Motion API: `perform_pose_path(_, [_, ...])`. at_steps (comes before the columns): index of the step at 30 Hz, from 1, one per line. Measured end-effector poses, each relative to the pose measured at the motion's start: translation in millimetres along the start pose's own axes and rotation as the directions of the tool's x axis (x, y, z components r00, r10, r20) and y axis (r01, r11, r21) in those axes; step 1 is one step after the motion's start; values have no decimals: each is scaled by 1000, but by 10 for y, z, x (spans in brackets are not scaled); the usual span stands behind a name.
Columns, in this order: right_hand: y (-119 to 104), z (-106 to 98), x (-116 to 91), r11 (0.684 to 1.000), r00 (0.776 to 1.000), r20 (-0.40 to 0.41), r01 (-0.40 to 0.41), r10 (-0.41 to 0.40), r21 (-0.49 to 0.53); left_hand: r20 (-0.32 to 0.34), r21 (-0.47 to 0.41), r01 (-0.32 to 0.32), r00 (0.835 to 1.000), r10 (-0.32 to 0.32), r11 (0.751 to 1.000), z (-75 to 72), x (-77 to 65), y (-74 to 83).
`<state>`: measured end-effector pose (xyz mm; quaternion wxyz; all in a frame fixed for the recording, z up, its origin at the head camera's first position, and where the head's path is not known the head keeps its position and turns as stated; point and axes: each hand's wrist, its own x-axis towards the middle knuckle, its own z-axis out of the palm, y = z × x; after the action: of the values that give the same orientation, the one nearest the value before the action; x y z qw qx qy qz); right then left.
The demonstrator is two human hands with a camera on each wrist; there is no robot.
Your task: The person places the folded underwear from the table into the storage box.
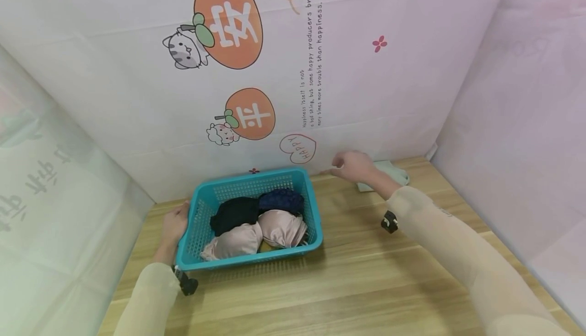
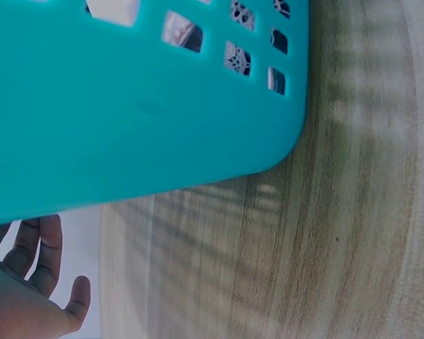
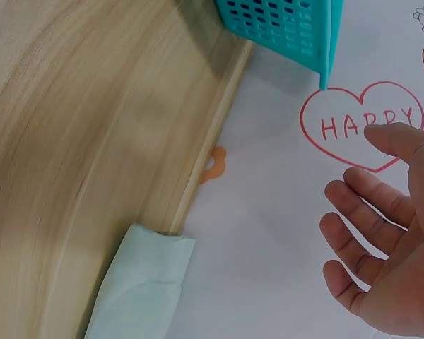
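A teal plastic basket (image 1: 263, 260) with perforated walls stands on the wooden table against the back wall. Inside lie folded bras: two pale pink satin ones (image 1: 240, 242) in front, a black one (image 1: 235, 214) and a navy one (image 1: 281, 201) behind. My left hand (image 1: 175, 222) grips the basket's left rim; in the left wrist view its fingers (image 2: 48, 247) go up behind the rim, their tips hidden. My right hand (image 1: 354, 166) hovers right of the basket, with fingers loosely bent and nothing in it.
A pale green flat cloth or pouch (image 1: 389, 173) lies at the table's back edge, behind my right forearm. White printed sheets form a back wall (image 1: 348, 97) and side walls. The wooden table (image 1: 357, 285) stretches in front of the basket.
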<state>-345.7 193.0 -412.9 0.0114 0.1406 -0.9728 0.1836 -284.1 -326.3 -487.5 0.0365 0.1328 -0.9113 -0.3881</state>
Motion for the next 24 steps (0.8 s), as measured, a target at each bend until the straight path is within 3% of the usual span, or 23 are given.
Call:
perform_pose_path(14, [324, -47, -46, 995, 995, 32, -95, 95, 18, 34, -8, 19, 999, -19, 1000, 0, -1, -8])
perform_pose_path(24, [448, -67, -72, 995, 995, 47, -94, 94, 13, 52, -15, 30, 998, -29, 999, -4, 6, -1])
